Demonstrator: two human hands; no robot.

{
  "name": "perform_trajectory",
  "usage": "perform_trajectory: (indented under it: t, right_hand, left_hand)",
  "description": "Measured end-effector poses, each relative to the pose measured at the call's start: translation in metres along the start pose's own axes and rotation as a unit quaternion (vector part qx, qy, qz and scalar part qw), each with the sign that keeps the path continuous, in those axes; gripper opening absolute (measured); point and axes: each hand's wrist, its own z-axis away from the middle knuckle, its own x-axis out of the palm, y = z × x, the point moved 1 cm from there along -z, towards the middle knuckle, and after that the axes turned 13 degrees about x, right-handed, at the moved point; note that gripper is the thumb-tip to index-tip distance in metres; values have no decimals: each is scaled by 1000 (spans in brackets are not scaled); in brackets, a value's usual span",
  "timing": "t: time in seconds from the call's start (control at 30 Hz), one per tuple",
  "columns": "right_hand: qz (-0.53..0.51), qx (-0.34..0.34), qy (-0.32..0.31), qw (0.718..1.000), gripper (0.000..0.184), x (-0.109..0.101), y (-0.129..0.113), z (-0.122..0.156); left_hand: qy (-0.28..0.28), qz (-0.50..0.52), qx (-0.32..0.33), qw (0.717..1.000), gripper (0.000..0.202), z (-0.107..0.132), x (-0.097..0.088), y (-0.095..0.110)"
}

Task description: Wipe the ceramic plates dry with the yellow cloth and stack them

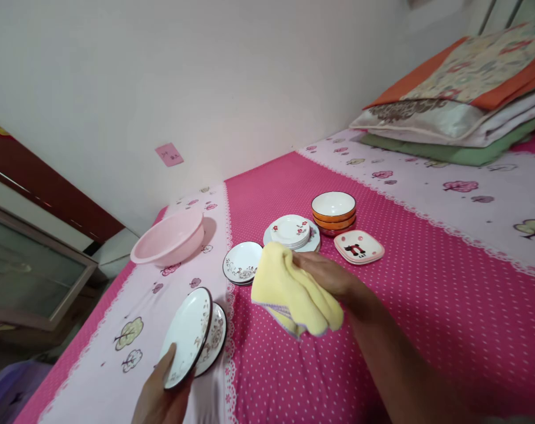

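My left hand [162, 388] grips a white plate [188, 335] with a dark rim and brown floral print, its thumb on the face. The plate is tilted above another patterned plate [215, 338] that lies on the bedsheet. In my right hand [324, 274] is a folded yellow cloth [289, 291] with a purple edge, held apart from the plate. Behind the cloth sit a few matching dark-rimmed plates [241, 261], partly covered by it. Farther back stands a stack of small white plates with red flowers [289, 228], resting on larger plates [314, 241].
Orange bowls [333, 206] are stacked at the back, beside square cat-print dishes [359, 246]. A pink basin [168, 238] stands at the left by the wall. Folded bedding [457, 100] is piled at the right on the pink bedsheet [426, 306]. A cabinet [33, 265] is at far left.
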Motion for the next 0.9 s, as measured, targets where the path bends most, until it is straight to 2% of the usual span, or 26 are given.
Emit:
perform_trajectory:
  t: [0.07,0.13,0.23,0.3,0.37,0.4,0.5,0.57,0.63,0.67,0.77,0.83,0.9]
  right_hand:
    - [-36,-11,46,998,37,-2,3,-3]
    - [-60,-28,95,993,40,-10,9,-11]
    - [-66,-50,166,983,46,-26,14,-23]
    - [-62,-81,248,963,48,-35,11,-24]
    - [-41,-122,316,940,49,-33,4,-18]
    - [-16,-139,320,937,49,-28,-1,-14]
    - [141,-168,246,944,38,-1,-15,-2]
    - [279,-186,252,908,27,19,-20,5]
    - [385,-174,260,869,25,33,-22,8]
    - [419,-159,249,859,24,37,-22,9]
    - [470,-133,170,856,30,42,-22,12]
    - [496,-127,118,851,41,44,-23,16]
    - [525,-113,70,841,39,48,-24,19]
  left_hand:
    - [-24,30,-75,996,43,13,25,8]
    - [-22,59,-136,989,41,26,51,16]
    - [-21,90,-153,984,40,45,86,24]
    - [-25,103,-149,983,39,56,102,25]
    - [-37,119,-141,982,39,67,114,23]
    - [-47,127,-139,981,38,71,120,22]
    - [-104,157,-154,970,37,82,133,20]
    - [-151,178,-164,958,37,87,140,20]
    - [-179,184,-178,950,37,89,144,20]
    - [-184,180,-192,947,37,89,146,20]
    - [-189,175,-227,939,40,88,148,22]
    - [-193,167,-228,939,41,85,149,24]
    - [-206,156,-221,941,40,82,149,24]
